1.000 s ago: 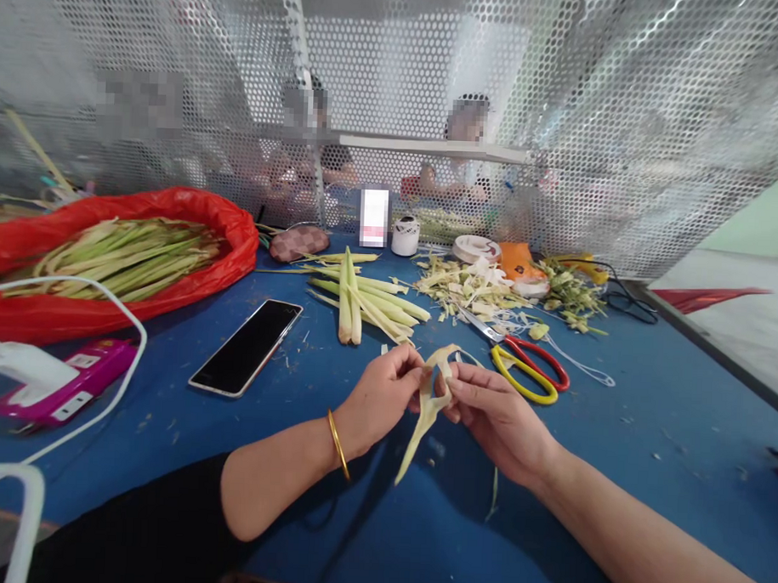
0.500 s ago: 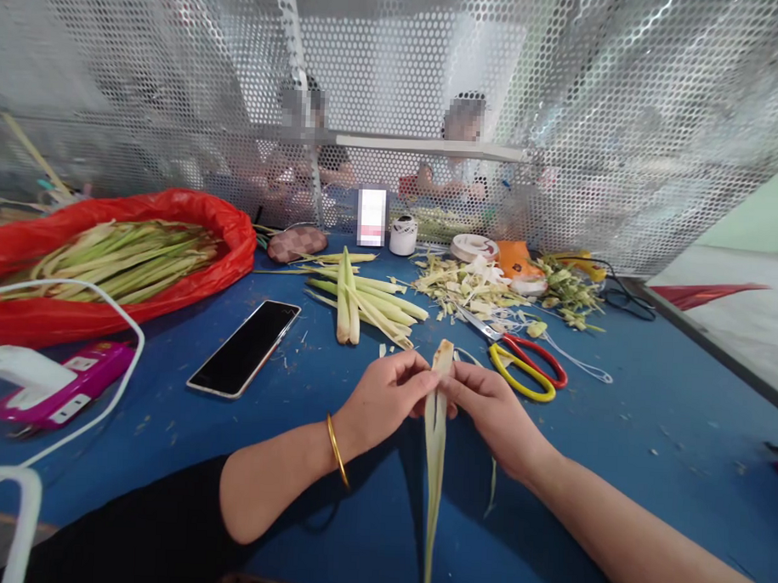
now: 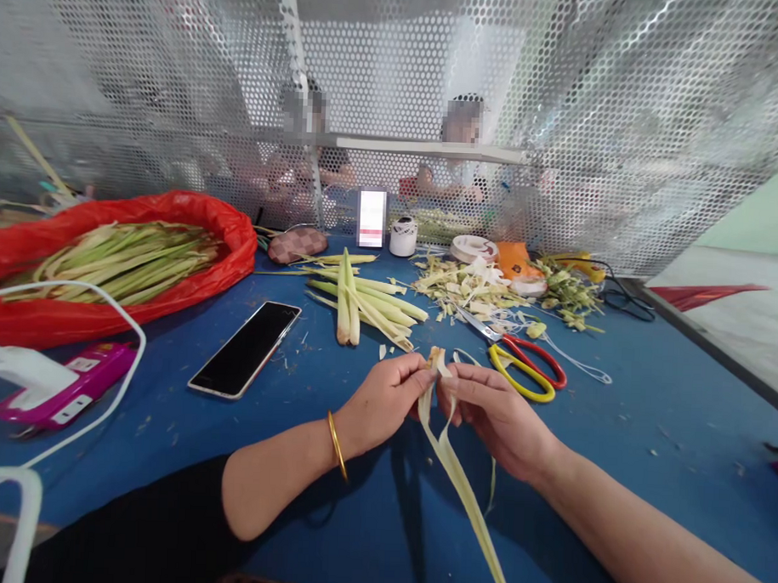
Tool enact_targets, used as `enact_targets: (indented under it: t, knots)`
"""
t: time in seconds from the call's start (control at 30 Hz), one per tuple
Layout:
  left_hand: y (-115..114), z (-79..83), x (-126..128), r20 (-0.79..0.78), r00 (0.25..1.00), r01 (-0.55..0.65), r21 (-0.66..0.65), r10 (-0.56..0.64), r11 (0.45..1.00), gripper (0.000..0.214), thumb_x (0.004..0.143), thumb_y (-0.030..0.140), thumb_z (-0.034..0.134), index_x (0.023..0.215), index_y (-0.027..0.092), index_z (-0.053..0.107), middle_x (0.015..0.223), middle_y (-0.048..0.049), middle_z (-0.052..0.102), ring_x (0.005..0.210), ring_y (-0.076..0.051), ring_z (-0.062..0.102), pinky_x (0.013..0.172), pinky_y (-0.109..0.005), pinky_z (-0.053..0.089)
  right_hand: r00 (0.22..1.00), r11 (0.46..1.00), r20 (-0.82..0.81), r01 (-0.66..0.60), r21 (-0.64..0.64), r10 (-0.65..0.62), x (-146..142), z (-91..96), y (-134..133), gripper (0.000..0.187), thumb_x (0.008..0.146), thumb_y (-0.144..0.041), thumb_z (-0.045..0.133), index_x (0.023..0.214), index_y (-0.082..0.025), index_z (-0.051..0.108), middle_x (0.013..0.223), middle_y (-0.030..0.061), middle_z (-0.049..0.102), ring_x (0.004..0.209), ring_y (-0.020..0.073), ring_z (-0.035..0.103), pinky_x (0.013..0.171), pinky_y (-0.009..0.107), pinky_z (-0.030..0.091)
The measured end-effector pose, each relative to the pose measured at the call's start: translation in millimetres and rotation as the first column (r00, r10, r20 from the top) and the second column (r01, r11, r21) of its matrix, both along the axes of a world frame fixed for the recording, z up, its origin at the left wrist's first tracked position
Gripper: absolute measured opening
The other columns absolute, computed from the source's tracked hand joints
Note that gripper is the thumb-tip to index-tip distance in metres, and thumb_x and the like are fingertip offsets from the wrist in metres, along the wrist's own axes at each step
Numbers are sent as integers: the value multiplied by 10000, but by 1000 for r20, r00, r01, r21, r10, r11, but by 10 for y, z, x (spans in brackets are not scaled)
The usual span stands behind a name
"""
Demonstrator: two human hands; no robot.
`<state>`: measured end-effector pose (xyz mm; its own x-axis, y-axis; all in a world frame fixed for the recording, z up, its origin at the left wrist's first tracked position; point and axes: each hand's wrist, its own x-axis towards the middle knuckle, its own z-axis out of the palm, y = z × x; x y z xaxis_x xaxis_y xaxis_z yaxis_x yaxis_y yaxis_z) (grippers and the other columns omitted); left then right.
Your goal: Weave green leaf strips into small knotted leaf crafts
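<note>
A long pale green leaf strip (image 3: pixel 464 485) hangs from both hands, split near its brownish upper end. My left hand (image 3: pixel 389 399) pinches the left side of the split between thumb and fingers. On the other side, my right hand (image 3: pixel 503 410) pinches the right part, and a gap shows between the two parts. The strip's tail runs down toward the lower right. Just beyond the hands lies a bundle of pale green leaf pieces (image 3: pixel 376 304). Scissors (image 3: pixel 523 368) with red and yellow handles rest beyond my right hand.
A red plastic bag (image 3: pixel 237 252) full of long leaves stands at left. Near it are a phone (image 3: pixel 246 350), a purple power strip (image 3: pixel 72 391) and a white cable. Leaf scraps (image 3: pixel 466 286), a tape roll (image 3: pixel 473 248) and a white jar (image 3: pixel 403 237) lie before a perforated metal screen (image 3: pixel 396 79); people sit behind it.
The split at the strip's top has widened, with its two parts pulled apart. The tail has swung from straight down to the lower right. Both hands stay nearly in place.
</note>
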<state>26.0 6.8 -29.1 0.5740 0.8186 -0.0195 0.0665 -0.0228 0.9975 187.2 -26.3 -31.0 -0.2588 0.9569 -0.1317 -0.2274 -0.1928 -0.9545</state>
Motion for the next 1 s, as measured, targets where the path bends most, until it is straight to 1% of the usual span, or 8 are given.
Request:
enact_targets:
  t: [0.17,0.4,0.5,0.63,0.7,0.8,0.9,1.0]
  knots:
    - [-39,77,4,10,999,51,-3,-51,999,284,920,329,460,731,163,590,716,-32,654,607,-130,550,586,-251,420,997,997,47,60,47,-62,-23,-31,20,332,803,-439,668,634,-165,591,626,-11,544,594,109,440,582,248,358]
    - [-44,69,14,24,1000,20,-33,-20,999,197,905,274,465,765,175,562,702,-22,662,639,-142,574,593,-247,427,990,994,126,60,88,-70,-33,-21,24,363,796,-499,656,664,-164,607,601,-16,520,585,116,421,559,254,326]
    - [-39,63,-4,-47,999,5,43,-3,999,220,907,267,441,751,181,570,697,-10,645,621,-136,535,600,-251,414,989,994,134,52,100,-65,-27,-29,22,346,812,-484,641,676,-167,615,609,-13,515,592,119,418,554,254,324]
    - [-13,54,-28,-149,983,-77,214,111,974,236,893,290,479,691,187,544,641,29,546,617,-124,467,604,-243,376,992,995,100,66,79,-74,-21,-8,2,295,817,-416,648,657,-172,605,599,-17,490,587,120,418,549,252,325]
    - [8,38,-30,-183,971,-110,238,156,965,235,883,295,493,678,186,528,628,37,501,616,-122,443,592,-240,360,996,994,66,62,86,-68,-19,23,-15,285,828,-372,642,629,-174,590,596,-19,483,585,116,418,558,251,329]
    - [31,1,-25,-197,964,-140,189,177,972,256,877,312,495,653,187,496,593,48,451,579,-115,409,559,-236,344,999,991,11,46,126,-48,-14,72,-35,292,845,-333,625,606,-172,580,612,-16,494,588,112,425,577,252,339]
    - [34,-29,-17,-166,970,-163,92,177,982,263,879,351,483,674,188,502,563,54,440,536,-110,401,521,-231,341,998,985,-18,56,166,-54,-6,88,-35,290,856,-331,616,616,-172,582,621,-16,500,591,111,429,592,254,350]
    - [25,-24,-14,-134,971,-192,57,199,980,254,878,378,481,715,188,523,572,50,469,523,-112,430,515,-232,361,995,979,39,86,186,-95,-5,68,-22,286,867,-374,604,664,-174,602,626,-14,519,609,115,457,615,256,374]
